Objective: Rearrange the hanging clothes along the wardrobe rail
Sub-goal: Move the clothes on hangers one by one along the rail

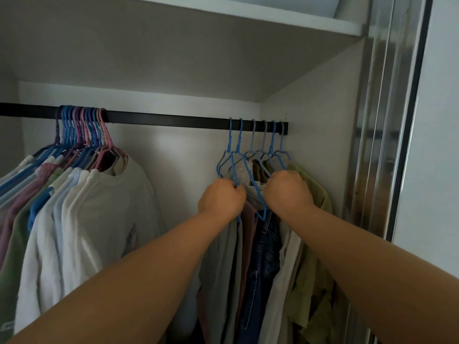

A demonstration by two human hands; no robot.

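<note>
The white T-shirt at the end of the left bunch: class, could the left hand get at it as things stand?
Probably yes: bare rail separates the white T-shirt from the left hand, though its fingers must first release the blue hanger.

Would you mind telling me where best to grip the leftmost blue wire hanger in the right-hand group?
Probably the leftmost blue wire hanger by its bare sloping shoulder wire, from the open left side: nothing hangs beside it there, and the neck is thin.
</note>
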